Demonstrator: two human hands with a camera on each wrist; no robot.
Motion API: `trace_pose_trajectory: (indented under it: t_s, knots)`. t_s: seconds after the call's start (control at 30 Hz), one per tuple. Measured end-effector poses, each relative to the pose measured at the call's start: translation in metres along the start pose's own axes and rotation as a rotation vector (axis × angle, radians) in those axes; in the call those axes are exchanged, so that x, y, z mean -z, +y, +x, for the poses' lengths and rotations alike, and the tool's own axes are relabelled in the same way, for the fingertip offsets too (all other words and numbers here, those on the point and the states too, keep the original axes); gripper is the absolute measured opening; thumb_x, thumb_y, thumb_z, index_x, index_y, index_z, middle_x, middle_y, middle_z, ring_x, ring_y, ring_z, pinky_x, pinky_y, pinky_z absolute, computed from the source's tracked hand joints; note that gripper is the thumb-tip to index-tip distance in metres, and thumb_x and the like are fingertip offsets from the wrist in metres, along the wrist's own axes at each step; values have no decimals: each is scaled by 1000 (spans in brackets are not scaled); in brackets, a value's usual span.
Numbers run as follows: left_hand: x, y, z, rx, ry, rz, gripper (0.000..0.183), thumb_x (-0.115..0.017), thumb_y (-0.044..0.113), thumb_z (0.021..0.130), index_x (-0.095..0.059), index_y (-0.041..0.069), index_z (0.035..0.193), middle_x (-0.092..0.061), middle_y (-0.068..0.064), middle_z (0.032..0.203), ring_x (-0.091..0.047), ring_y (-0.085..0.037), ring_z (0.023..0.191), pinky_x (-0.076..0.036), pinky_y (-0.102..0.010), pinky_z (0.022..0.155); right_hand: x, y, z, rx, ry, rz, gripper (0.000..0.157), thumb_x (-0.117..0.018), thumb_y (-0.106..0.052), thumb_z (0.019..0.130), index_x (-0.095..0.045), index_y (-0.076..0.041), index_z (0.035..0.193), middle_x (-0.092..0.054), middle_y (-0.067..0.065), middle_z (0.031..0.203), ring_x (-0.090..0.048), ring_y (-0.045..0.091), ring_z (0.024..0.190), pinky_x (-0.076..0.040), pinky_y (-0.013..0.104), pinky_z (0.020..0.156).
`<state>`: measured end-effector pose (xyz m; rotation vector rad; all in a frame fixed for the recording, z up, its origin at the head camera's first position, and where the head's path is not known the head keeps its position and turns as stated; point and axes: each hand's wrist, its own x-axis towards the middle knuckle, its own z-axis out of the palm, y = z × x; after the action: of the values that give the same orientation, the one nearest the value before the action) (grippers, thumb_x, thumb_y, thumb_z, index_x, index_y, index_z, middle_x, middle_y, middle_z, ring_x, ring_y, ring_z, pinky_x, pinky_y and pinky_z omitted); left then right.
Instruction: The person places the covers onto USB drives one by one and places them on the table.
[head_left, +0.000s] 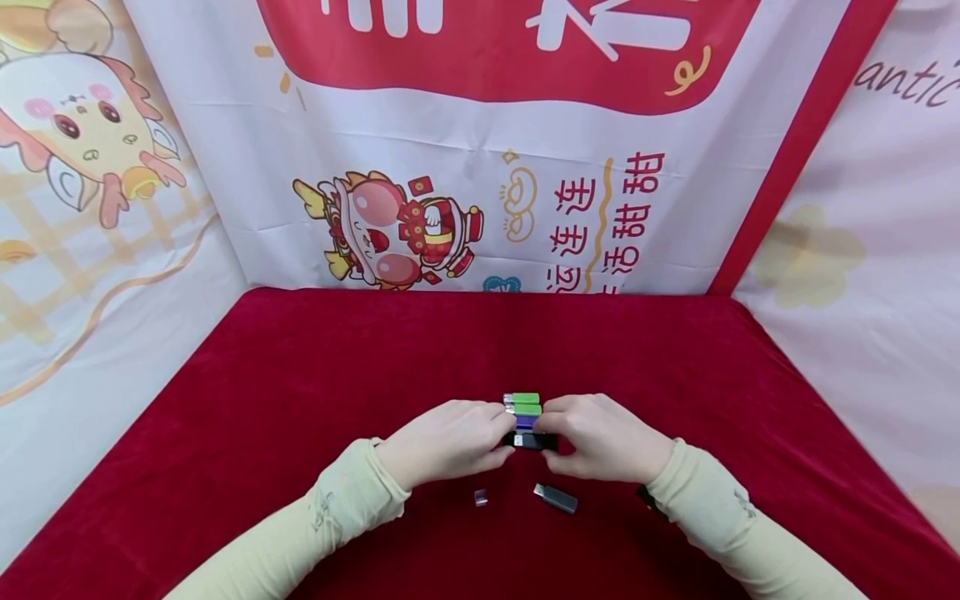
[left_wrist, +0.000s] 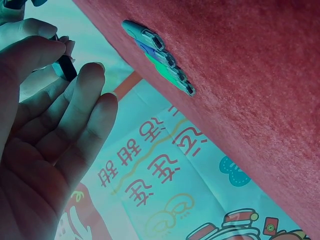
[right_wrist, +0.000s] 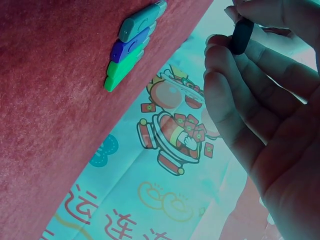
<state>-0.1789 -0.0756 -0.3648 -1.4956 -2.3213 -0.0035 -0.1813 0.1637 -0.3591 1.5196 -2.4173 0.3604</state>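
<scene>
Between both hands, above the red cloth, is a black USB stick (head_left: pixel 536 442) with its metal plug pointing left. My right hand (head_left: pixel 603 437) pinches its body; the rounded black end shows in the right wrist view. At the plug end, my left hand (head_left: pixel 457 442) pinches a small black cap (left_wrist: pixel 65 67), partly hidden by the fingers. Just beyond the hands lie two green USB sticks (head_left: pixel 522 409) and a purple USB stick (head_left: pixel 526 422), side by side. A grey USB stick (right_wrist: pixel 138 23) adjoins the purple one in the right wrist view.
Nearer the body, a dark grey USB stick (head_left: pixel 557 498) lies at a slant with its plug bare. Left of it is a small clear cap (head_left: pixel 481 497). A dark object (head_left: pixel 651 498) is partly hidden by the right sleeve. Printed banners (head_left: pixel 450 133) stand behind the red-covered table (head_left: pixel 375 350).
</scene>
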Motion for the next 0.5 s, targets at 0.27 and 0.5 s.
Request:
trace_pose_trajectory:
  t_s: [0.27, 0.5]
  knots:
    - [1, 0, 1, -6, -2, 15, 19, -67, 27, 92, -57, 11, 90, -61, 1, 83, -57, -11, 68, -50, -24, 64, 0, 0, 0, 18, 26, -24, 12, -77, -13, 74, -68, -14, 82, -48, -8, 71, -40, 1, 59, -38, 15, 52]
    - [0, 1, 1, -7, -12, 24, 21, -68, 29, 92, -58, 10, 90, -62, 0, 83, -57, -11, 67, -50, -22, 64, -1, -1, 0, 22, 26, -30, 12, -77, -14, 75, -68, -12, 84, -51, -4, 71, -40, 2, 60, -39, 15, 53]
